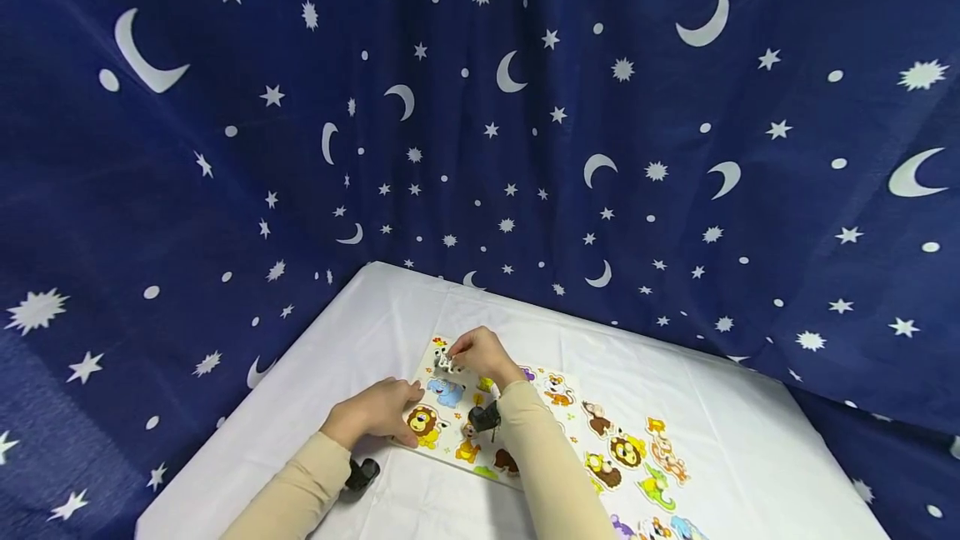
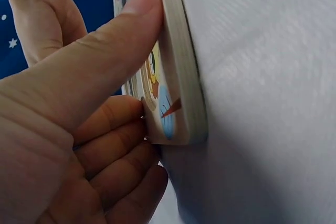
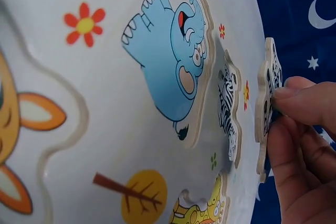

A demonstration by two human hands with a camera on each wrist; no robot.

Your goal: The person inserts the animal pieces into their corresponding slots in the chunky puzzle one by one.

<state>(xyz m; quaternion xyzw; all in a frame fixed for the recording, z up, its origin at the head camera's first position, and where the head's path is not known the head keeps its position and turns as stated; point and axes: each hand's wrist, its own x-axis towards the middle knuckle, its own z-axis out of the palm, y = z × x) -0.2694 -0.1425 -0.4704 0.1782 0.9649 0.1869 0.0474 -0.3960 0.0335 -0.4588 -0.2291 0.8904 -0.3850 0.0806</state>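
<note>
Zebra piece (image 3: 261, 106) hovers just off the puzzle board (image 3: 105, 119) near its far left corner; white cloth (image 1: 360, 332) spreads past that edge, loose pieces (image 1: 626, 452) beyond the right one. Right hand (image 1: 486, 352) pinches it between thumb and fingers, forearm (image 1: 551, 465) slanting across the board. Left hand (image 1: 382, 411) grips the near left corner.

"What's the person wearing?"

"Plain beige, long: the left sleeve (image 1: 288, 494) and right sleeve (image 1: 555, 465) both run to the wrist, the cloth creased."

"Anything else?"

"Small, dark and chunky: one black device (image 1: 362, 473) near the left sleeve, a second black device (image 1: 483, 417) near the right."

"The hands?"

"Bare, left hand (image 1: 381, 411) and right hand (image 1: 485, 354) alike."
</note>
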